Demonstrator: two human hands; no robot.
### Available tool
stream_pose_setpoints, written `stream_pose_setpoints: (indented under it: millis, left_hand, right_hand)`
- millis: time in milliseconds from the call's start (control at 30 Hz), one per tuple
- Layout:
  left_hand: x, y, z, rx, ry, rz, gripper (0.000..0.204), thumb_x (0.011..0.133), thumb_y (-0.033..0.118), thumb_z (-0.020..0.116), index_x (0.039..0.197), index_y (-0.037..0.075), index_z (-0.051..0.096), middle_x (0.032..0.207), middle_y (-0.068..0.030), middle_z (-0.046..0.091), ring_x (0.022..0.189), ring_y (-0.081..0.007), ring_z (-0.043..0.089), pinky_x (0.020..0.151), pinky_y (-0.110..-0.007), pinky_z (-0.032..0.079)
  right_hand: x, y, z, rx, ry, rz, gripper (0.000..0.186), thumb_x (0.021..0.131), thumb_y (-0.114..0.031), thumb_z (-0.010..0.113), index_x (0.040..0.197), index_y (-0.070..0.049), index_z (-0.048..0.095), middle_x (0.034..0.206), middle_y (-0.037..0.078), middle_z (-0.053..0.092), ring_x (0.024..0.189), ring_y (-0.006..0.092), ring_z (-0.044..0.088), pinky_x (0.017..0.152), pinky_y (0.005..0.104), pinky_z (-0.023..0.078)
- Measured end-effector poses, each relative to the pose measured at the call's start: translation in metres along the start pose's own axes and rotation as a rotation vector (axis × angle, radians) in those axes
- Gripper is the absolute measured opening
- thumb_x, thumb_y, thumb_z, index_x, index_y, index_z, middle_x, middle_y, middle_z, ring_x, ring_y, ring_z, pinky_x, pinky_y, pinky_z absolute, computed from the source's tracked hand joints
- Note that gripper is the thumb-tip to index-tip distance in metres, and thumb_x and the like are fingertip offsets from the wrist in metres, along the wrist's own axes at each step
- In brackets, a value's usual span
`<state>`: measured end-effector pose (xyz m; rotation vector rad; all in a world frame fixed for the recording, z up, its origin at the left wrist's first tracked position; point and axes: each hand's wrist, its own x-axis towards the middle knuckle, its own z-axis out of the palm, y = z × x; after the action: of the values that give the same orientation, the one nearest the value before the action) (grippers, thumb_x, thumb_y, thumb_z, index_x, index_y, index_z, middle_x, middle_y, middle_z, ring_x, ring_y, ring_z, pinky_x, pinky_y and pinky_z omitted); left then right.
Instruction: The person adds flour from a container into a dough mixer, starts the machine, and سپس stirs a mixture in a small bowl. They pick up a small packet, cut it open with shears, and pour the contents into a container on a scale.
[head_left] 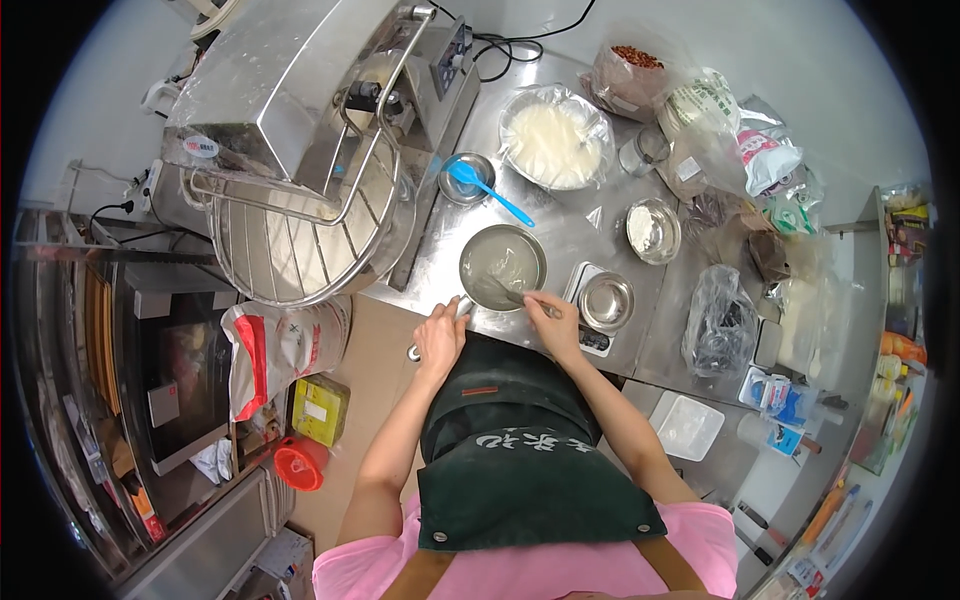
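Observation:
My left hand (440, 338) is closed round the handle (465, 306) of a round metal saucepan (541, 270), steadying it at the counter's front edge. Inside the pan lies a pale, cloudy liquid (508, 258). My right hand (553, 322) grips a metal whisk (513, 295), its wires dipping into that liquid near the pan's near side. Just right of the pan, a small steel bowl (606, 302) stands on a white kitchen scale (594, 343). Behind the pan, a blue spoon (505, 202) leans across another small steel bowl (450, 188).
A large mixer with a wire guard (345, 215) fills the left. At the back stands a plastic-covered bowl of white stuff (556, 138). A bowl of white powder (652, 232), a glass jar (645, 150) and several plastic bags (722, 320) crowd the right. A white tray (690, 425) lies nearer me.

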<state>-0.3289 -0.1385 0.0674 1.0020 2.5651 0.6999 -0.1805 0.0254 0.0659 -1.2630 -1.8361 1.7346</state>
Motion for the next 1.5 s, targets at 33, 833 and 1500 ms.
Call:
stream_pose_setpoints:
  millis: [33,833,1500]
  left_hand:
    - [0.001,0.0,-0.001,-0.002,0.001,0.003,0.036,0.086,0.019,0.067,0.118,0.005,0.066,0.09,-0.0172,0.065,0.073,-0.0387,0.066,0.064,-0.049,0.051]
    - [0.0,-0.002,0.001,0.015,0.015,0.019,0.036,0.084,0.018,0.068,0.118,0.005,0.066,0.087,-0.0165,0.065,0.07,-0.0378,0.066,0.062,-0.048,0.051]
    - [0.001,0.0,0.0,-0.001,0.006,-0.001,0.038,0.085,0.019,0.068,0.12,0.005,0.066,0.09,-0.0163,0.065,0.073,-0.0375,0.066,0.064,-0.048,0.051]
  right_hand:
    - [0.01,-0.006,0.003,0.026,0.04,-0.031,0.02,0.088,-0.016,0.068,0.101,-0.001,0.073,0.074,0.004,0.069,0.064,0.0064,0.058,0.059,0.0221,0.045]
    - [0.011,-0.001,-0.016,-0.144,0.148,-0.273,0.016,0.09,-0.01,0.066,0.097,0.003,0.071,0.074,0.003,0.067,0.066,0.0082,0.061,0.061,0.0225,0.047]
    - [-0.016,-0.03,-0.008,-0.554,-0.018,-0.636,0.008,0.084,-0.01,0.068,0.091,-0.006,0.069,0.071,0.011,0.06,0.06,0.0268,0.064,0.053,0.0372,0.05]
